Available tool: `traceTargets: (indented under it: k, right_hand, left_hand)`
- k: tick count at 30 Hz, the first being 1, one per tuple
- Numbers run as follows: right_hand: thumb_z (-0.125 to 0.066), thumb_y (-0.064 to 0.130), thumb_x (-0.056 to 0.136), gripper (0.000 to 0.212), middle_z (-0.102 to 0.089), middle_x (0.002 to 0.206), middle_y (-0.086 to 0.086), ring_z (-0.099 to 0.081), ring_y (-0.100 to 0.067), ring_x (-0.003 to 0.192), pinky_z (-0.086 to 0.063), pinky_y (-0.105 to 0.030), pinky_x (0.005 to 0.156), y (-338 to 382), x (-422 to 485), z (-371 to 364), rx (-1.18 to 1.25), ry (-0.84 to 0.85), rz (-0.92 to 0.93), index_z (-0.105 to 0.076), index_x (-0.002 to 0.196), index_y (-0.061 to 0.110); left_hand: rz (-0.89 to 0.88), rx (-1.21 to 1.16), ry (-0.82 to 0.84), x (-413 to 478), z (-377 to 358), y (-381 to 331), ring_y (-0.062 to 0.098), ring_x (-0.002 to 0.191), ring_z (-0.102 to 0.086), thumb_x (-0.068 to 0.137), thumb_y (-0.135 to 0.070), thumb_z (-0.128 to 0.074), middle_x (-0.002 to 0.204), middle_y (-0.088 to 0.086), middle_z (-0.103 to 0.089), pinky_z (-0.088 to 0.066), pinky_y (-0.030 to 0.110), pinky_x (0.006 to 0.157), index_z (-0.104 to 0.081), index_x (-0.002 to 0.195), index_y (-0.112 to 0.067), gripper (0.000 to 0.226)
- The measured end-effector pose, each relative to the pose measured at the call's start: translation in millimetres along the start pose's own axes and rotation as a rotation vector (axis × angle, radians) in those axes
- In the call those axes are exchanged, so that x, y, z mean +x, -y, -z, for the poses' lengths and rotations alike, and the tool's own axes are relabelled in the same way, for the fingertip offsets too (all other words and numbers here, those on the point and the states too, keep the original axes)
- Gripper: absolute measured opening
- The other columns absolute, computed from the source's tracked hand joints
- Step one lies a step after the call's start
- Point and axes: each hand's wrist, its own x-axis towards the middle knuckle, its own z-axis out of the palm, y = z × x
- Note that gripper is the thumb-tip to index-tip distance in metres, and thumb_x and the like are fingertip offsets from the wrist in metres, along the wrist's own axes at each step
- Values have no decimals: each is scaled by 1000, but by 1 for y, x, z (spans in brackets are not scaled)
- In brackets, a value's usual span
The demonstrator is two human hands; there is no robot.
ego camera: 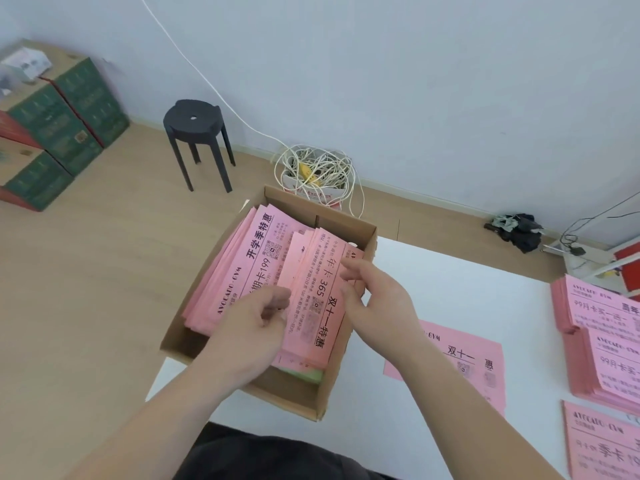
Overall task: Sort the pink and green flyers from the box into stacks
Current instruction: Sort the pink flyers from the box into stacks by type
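The left hand (pixel 256 323) pinches the top pink flyer (pixel 320 285) in the box (pixel 320 405). Whether the right hand (pixel 377 299) grips it, I cannot tell. It is better to lift one sheet only, kept flat.

Top of box (pixel 287 398) open; walls ring flyers (pixel 242 258).

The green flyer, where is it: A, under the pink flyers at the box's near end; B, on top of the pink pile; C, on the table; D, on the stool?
A: a green flyer edge shows beneath the pink flyers at the near end of the box.
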Motion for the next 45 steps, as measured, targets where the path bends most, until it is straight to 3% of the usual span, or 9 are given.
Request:
traceTargets:
  k: [4, 8, 14, 18, 23, 28, 33, 37, 45]
  right_hand:
    - [-53, 19, 100, 40, -67, 115, 27, -56, 13, 109, -42, -7, 84, -1, 0, 1, 109, 6, -81, -59, 133, 41]
    - [-60, 26, 100, 33, -68, 116, 30, -60, 10, 112, -47, -23, 103, -6, -2, 3, 202, -38, -105, -63, 131, 36]
    - [-72, 39, 89, 45, -66, 115, 31, -58, 12, 108, -48, -20, 95, 6, -4, -6, 59, -70, -66, -59, 133, 40]
    - [-64, 20, 93, 41, -67, 95, 30, -62, 2, 91, -51, -20, 80, 3, -7, 0, 58, -66, -13, -63, 128, 39]
    - [-66, 41, 93, 40, -67, 97, 27, -62, 3, 94, -51, -20, 85, 4, -6, -1, 48, -30, -14, -61, 133, 40]
    - [-57, 42, 101, 28, -66, 100, 28, -57, 8, 100, -43, -10, 85, 8, -9, -1, 38, -28, -9, -65, 128, 38]
    - [-48, 28, 106, 34, -64, 121, 25, -56, 5, 113, -46, -25, 101, 2, -9, 4, 126, 5, -84, -61, 136, 36]
    - [-58, 31, 103, 39, -67, 124, 26, -61, -1, 119, -53, -45, 103, 5, -9, 12, 393, 29, -156, -54, 141, 39]
    - [-56, 12, 103, 21, -80, 96, 0, -76, -23, 94, -61, -45, 84, 14, -25, 58, 674, -162, -266, -74, 110, 20]
  left_hand:
    - [10, -26, -17, 6, -2, -1, -1, 108, -57, 100, -12, -58, 118, -18, -63, -48, 15, 87, -56, 138, -30, 42]
    - [63, -145, 64, 7, -10, -12, 0, 84, -68, 101, -18, -59, 110, -7, -68, -46, 7, 62, -61, 131, -27, 31]
    - [-238, 173, 241, -10, -44, -10, 3, 101, -53, 101, -17, -47, 107, -17, -57, -51, 32, 93, -63, 111, -33, 25]
    - [-190, 98, 155, -11, -38, -2, -6, 129, -35, 103, -7, -43, 139, -28, -45, -30, 20, 115, -62, 134, -32, 44]
    - [-15, -66, 62, -5, -15, 6, 0, 118, -58, 106, -12, -47, 129, -19, -60, -44, 25, 108, -61, 132, -34, 37]
    - [-67, -130, 87, 10, -25, -10, 3, 99, -67, 92, -59, -58, 112, -16, -68, -56, 33, 93, -61, 127, -33, 43]
    - [-187, 262, -49, 30, -27, -19, 20, 74, -65, 98, -27, -58, 86, 2, -71, -55, 39, 71, -67, 107, -16, 17]
    - [-203, 72, -98, 24, -4, -22, -1, 79, -66, 102, -21, -57, 101, -14, -73, -44, 9, 61, -70, 111, -27, 17]
    - [-247, -361, 11, -20, -16, -62, 4, 96, -74, 104, -16, -57, 100, -13, -78, -59, 31, 84, -71, 113, -26, 19]
